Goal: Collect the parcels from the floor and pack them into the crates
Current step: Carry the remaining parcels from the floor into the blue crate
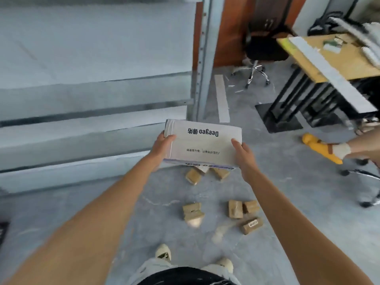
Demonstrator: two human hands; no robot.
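Observation:
I hold a flat white parcel box with dark printed lettering in front of me, above the floor. My left hand grips its left edge, thumb on top. My right hand grips its right edge. On the grey floor below lie several small brown parcels: two just under the box, a stacked pair nearer my feet, and a cluster to the right, one with a white label. No crate is in view.
Grey metal shelving fills the left, with an upright post. A wooden desk on black legs stands at the right. A black office chair is behind. Another person's foot in a yellow slipper is at the right.

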